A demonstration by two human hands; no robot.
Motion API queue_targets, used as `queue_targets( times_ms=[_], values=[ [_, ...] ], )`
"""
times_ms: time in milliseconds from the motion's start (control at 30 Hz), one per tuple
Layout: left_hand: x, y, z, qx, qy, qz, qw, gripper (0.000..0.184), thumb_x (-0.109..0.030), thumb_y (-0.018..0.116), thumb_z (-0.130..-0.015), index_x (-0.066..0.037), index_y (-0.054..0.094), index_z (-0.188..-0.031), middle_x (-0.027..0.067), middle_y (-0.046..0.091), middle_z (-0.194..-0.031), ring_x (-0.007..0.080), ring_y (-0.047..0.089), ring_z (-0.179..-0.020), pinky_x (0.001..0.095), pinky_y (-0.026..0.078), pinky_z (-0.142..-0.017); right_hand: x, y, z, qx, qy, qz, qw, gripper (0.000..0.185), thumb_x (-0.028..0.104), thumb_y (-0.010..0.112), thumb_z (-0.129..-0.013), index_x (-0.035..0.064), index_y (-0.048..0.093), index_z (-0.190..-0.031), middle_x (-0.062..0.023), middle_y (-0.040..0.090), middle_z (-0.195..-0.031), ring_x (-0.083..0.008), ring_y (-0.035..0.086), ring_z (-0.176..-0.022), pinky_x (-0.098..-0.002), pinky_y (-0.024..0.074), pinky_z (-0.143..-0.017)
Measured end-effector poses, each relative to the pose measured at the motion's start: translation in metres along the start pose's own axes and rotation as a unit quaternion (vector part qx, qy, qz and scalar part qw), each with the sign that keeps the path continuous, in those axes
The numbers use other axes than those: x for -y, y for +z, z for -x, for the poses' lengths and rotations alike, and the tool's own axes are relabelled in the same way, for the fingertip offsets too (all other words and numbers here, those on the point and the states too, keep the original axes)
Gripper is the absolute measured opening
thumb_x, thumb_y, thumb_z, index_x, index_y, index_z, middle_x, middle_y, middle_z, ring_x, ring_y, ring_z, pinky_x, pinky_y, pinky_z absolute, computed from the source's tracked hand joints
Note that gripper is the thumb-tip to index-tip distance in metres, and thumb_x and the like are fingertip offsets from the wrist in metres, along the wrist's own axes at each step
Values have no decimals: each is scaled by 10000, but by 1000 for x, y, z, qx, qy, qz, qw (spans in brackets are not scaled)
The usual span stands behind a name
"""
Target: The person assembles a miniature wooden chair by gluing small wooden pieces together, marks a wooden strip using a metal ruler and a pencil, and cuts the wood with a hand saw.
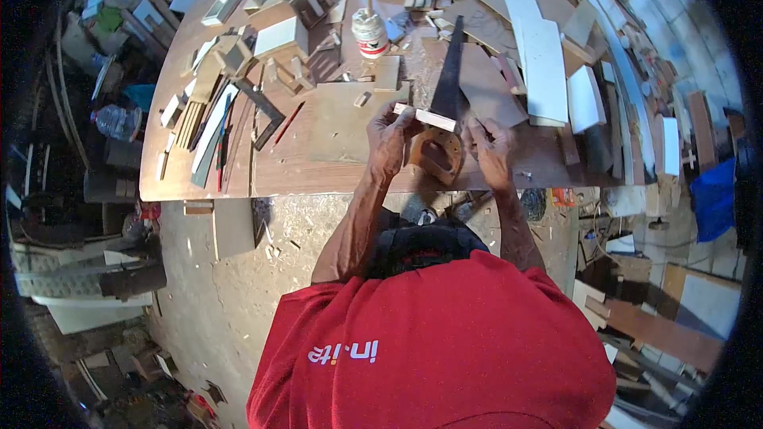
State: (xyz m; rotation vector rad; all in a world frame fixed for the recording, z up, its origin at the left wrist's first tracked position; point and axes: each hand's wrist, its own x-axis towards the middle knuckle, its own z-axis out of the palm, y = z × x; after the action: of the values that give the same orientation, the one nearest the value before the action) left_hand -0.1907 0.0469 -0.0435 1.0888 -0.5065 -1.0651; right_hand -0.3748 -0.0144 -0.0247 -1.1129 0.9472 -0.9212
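Near the table's front edge my left hand (388, 143) is closed on one end of a small pale wood strip (427, 117), which points to the right. My right hand (490, 145) is just right of the strip's free end, its fingers bent together; anything between them is too small to make out. A handsaw (451, 71) lies between my hands, its dark blade pointing away and its wooden handle (437, 154) near the edge. Beyond my left hand lie a flat brown board (342, 123) and a small wood block (387, 73).
A white glue bottle (369, 34) stands mid-table. Wooden frames and blocks (282, 38) crowd the back left. A dark try square (261, 114) and a red pencil (288, 124) lie left. White panels (544, 71) and boards cover the right side.
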Motion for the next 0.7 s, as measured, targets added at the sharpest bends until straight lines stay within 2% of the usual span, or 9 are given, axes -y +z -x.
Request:
queue_targets(
  times_ms=[67, 100, 267, 367, 433, 467, 533, 567, 700],
  values=[
    [3, -19, -2, -34, -3, 74, 997, 247, -120, 621, -920, -19, 559, -1137, 91, 630, -918, 176, 647, -786, 312, 567, -724, -12, 2, -10, 25, -20, 188, 982, 320, 291, 622, -916, 13, 638, -759, -20, 600, -629, -76, 562, -593, -236, 435, -530],
    [-3, -23, 2, -51, 3, 69, 996, 242, -137, 618, -926, -13, 554, -1124, 83, 623, -897, 178, 644, -782, 315, 566, -728, -11, 13, -10, 22, -130, 246, 960, 354, 275, 628, -903, 12, 567, -673, -17, 545, -540, -104, 522, -508, -265, 407, -486],
    [-21, -52, 7, -116, -20, 140, 983, 204, -176, 600, -942, -2, 550, -1037, 68, 603, -852, 185, 634, -765, 320, 570, -717, -21, 53, -18, 26, -163, 315, 935, 314, 237, 624, -889, 6, 587, -679, -50, 518, -529, -139, 518, -525, -323, 422, -514],
    [-32, -72, 6, -128, -12, 163, 978, 202, -220, 595, -949, -24, 546, -970, 61, 584, -816, 171, 620, -728, 301, 551, -664, -27, 84, -23, 33, -202, 293, 934, 273, 212, 605, -902, 4, 613, -725, -36, 546, -559, -122, 509, -540, -290, 425, -525],
    [-39, -88, 3, -129, -32, 165, 977, 237, -272, 593, -950, -47, 540, -901, 46, 560, -769, 156, 602, -684, 284, 518, -608, -15, 112, -19, 103, -61, 202, 972, 216, 181, 568, -923, -11, 635, -850, -47, 616, -668, -118, 550, -593, -269, 444, -545],
    [-42, -97, 1, -130, -29, 167, 977, 237, -272, 593, -950, -47, 540, -901, 46, 560, -769, 156, 602, -684, 284, 518, -608, -22, 123, -22, 105, -63, 203, 971, 216, 181, 568, -923, -11, 635, -850, -47, 616, -668, -118, 550, -593, -269, 444, -545],
    [-46, -114, -3, -136, -51, 162, 976, 279, -321, 596, -945, -63, 538, -853, 42, 563, -739, 146, 582, -621, 278, 493, -556, -43, 144, -32, 134, -39, 112, 984, 218, 165, 529, -942, -18, 618, -1018, -67, 652, -806, -136, 594, -668, -270, 485, -592],
    [-50, -122, -6, -137, -50, 165, 975, 279, -321, 596, -945, -63, 538, -853, 42, 563, -739, 146, 582, -621, 278, 493, -556, -48, 153, -35, 143, -63, 100, 983, 245, 136, 518, -941, -16, 576, -1125, -81, 648, -908, -150, 623, -773, -275, 528, -657],
    [-71, -146, -8, -164, -88, 134, 973, 327, -370, 608, -930, -56, 553, -862, 43, 573, -715, 147, 580, -576, 282, 500, -532, -36, 201, -36, 151, 29, -38, 987, 253, 154, 560, -938, 4, 592, -1139, -69, 630, -954, -148, 628, -865, -273, 555, -716]
  ],
)
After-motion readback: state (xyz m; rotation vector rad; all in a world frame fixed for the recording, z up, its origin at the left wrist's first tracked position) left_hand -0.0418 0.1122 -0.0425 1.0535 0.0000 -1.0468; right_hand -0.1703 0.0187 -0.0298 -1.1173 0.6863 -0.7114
